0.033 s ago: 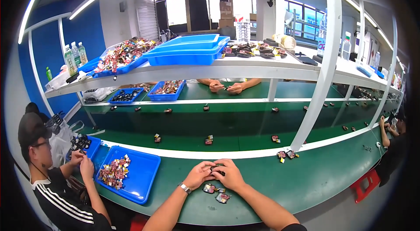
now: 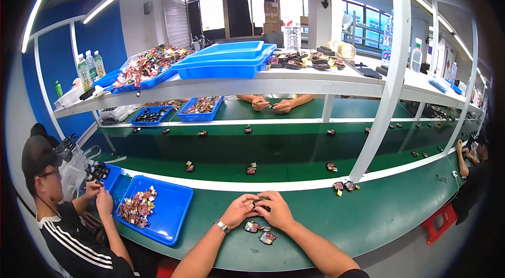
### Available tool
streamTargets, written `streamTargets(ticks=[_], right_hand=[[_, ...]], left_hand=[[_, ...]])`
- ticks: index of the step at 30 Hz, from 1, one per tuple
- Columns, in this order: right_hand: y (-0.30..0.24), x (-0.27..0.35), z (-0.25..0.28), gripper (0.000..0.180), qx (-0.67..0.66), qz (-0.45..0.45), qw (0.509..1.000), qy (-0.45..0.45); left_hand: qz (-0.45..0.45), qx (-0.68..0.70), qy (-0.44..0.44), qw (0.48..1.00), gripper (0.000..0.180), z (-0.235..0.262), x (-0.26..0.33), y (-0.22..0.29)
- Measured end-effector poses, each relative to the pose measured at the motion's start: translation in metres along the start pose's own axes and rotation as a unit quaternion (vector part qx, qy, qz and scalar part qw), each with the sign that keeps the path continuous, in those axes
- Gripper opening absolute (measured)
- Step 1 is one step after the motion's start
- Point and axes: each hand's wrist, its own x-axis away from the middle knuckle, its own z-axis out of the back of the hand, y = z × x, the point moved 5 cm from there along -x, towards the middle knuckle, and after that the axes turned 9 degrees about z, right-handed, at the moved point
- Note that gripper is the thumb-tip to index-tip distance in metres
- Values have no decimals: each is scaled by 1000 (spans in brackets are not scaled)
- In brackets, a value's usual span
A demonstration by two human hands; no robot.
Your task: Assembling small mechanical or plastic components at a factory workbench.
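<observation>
My left hand (image 2: 239, 213) and my right hand (image 2: 278, 211) meet over the green workbench (image 2: 326, 225). Between their closed fingers is a small black electronic part (image 2: 261, 205), mostly covered by the fingertips. Just below the hands, two small dark-edged assemblies lie on the bench, a left one (image 2: 251, 226) and a right one (image 2: 268, 238), with yellow and pinkish bits. A blue tray (image 2: 176, 215) stands left of my left hand, with a heap of similar small parts (image 2: 138, 207) in it.
A person (image 2: 79, 236) sits at the left, handling parts; another works far right. Opposite, someone's hands (image 2: 271, 104) show below the white shelf (image 2: 315, 87). Pairs of parts lie along the green belt (image 2: 289, 157). A white post (image 2: 384, 99) rises right of my hands.
</observation>
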Motion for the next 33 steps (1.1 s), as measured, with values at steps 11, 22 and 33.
streamTargets(ticks=[11, 22, 33], right_hand=[[-13, -5, 3, 15, -13, 19, 1000, 13], [-15, -5, 4, 18, 21, 37, 998, 49], [0, -1, -8, 19, -44, -3, 998, 51]], left_hand=[[-20, 4, 11, 1000, 25, 0, 1, 1], [-47, 26, -3, 999, 26, -6, 4, 7], [-70, 8, 28, 997, 25, -2, 0, 3]])
